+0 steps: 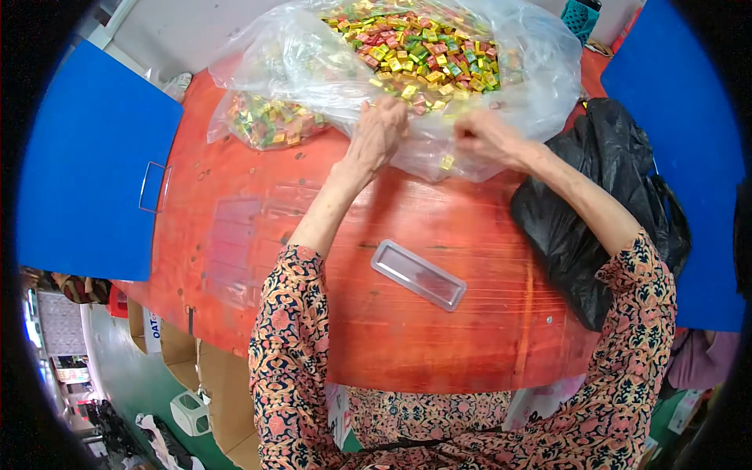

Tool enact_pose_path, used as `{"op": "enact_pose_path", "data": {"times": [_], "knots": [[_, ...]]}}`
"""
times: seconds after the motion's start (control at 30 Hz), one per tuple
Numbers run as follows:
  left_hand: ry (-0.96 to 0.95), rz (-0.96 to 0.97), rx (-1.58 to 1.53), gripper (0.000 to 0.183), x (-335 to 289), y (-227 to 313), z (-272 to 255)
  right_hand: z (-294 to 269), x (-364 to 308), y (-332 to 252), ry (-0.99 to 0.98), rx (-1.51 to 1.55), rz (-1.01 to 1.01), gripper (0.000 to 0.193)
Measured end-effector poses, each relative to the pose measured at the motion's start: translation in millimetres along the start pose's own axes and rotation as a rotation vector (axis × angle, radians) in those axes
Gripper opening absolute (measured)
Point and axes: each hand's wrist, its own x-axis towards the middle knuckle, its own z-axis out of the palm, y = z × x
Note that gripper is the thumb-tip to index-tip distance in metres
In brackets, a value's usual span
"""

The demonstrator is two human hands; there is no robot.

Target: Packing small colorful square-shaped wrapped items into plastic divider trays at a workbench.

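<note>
Your left hand [381,129] is curled at the near side of the big clear bag [274,66], knuckles up; its fingertips are hidden, so you cannot tell whether it pinches the plastic. Your right hand [489,137] is bent over the same side and blurred — whether it holds anything cannot be told either. The bag lies at the far side of the red table [470,352], its top cut off by the picture's edge, with small wrapped pieces [427,51] heaped inside, yellow, red and green. To its left, a smaller bag [270,121] of similar pieces is partly covered by it. Nearer you, the clear tray [419,276] lies slantwise, touched by neither hand. Your right forearm hides part of the black bag [627,157]. The transparent sheets [235,235] at left are hard to make out — their edges melt into the tabletop.
</note>
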Motion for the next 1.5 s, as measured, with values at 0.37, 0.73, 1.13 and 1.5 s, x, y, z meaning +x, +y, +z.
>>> {"op": "enact_pose_path", "data": {"times": [0.37,0.73,1.13,1.5], "knots": [[0.656,-0.132,-0.304,0.019,32.9,40.7,-63.4,-65.7,7.5,-62.8,1.087,-0.472,-0.308,0.012],[-0.165,0.122,-0.03,0.047,-51.4,-1.3,-27.0,29.7,-29.7,-33.9,-0.026,-0.229,-0.113,0.027],[-0.188,0.142,0.444,0.016,-47.0,-35.8,4.5,47.9,-5.3,-23.1,0.098,-0.325,-0.213,0.025],[-0.289,-0.396,-0.723,0.071,-45.3,-5.3,-46.8,-8.1,35.9,2.1,0.294,0.108,0.275,0.034]]}}
